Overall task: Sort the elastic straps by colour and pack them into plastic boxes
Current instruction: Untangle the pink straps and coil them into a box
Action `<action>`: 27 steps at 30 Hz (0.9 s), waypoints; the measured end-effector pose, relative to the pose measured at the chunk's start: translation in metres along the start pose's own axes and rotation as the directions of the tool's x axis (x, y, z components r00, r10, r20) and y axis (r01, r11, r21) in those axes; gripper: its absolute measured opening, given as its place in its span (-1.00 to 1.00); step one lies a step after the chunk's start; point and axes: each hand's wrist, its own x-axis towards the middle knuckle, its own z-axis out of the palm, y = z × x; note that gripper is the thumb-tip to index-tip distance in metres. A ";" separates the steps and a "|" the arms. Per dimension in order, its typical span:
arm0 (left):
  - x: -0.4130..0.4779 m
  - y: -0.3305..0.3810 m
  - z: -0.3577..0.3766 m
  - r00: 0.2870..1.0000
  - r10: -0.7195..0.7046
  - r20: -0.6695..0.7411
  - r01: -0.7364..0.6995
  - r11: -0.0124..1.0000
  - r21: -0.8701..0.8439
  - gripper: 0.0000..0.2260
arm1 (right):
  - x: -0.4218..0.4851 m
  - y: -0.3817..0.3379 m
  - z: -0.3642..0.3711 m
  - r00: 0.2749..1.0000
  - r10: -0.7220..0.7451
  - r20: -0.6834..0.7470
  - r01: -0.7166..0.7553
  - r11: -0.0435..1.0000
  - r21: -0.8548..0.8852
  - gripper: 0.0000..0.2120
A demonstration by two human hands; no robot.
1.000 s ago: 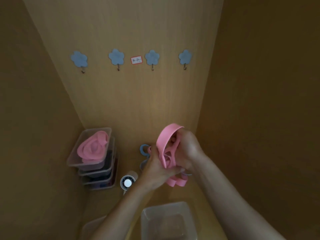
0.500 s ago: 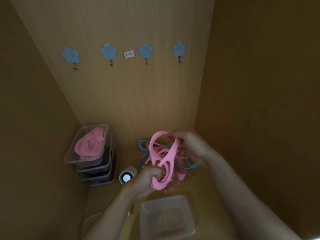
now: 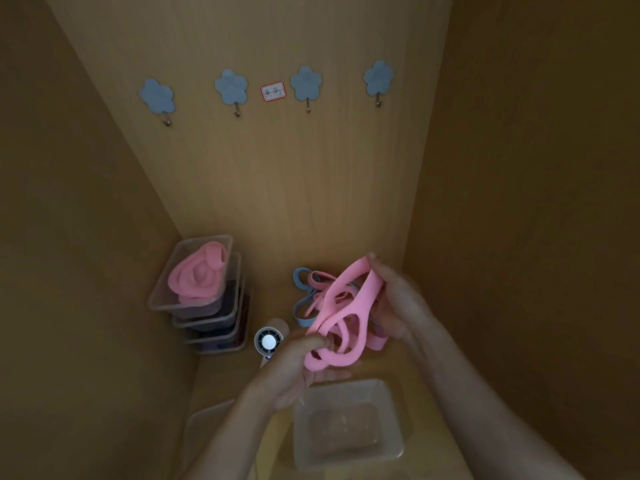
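Matt, smooth pink elastic straps [image 3: 341,317] are being gripped by both hands. A clear, faintly glossy plastic box [image 3: 348,422] is being shown on matt wood-grain panelling [image 3: 294,188], where small metal hooks [image 3: 237,109] are being carried under matt blue flower-shaped backings.

We find only one piece of writing: a small white label with a red border [image 3: 273,91], stuck on the back wooden panel [image 3: 277,174] between the two middle blue flower hooks. It carries a few dark marks, but they are too small and blurred for us to read.
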 end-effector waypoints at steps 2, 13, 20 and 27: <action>-0.001 -0.002 -0.002 0.999 0.048 -0.006 -0.048 0.996 -0.069 -0.71 | 0.002 -0.001 -0.003 0.999 0.005 -0.047 -0.003 0.999 0.034 -0.73; -0.005 0.023 0.003 0.982 0.107 -0.157 -0.150 0.943 -0.297 -0.72 | 0.013 0.026 -0.033 0.991 -0.096 -0.091 0.086 0.991 -0.107 -0.85; -0.008 0.038 0.002 0.982 0.080 -0.169 -0.126 0.951 -0.282 -0.76 | 0.019 0.045 -0.048 0.927 -0.343 -0.152 0.219 0.824 -0.522 -0.76; -0.009 0.038 -0.011 0.940 0.043 -0.339 -0.093 0.987 -0.133 -0.90 | 0.027 0.055 -0.055 0.937 -0.347 -0.021 0.307 0.855 -0.419 -0.72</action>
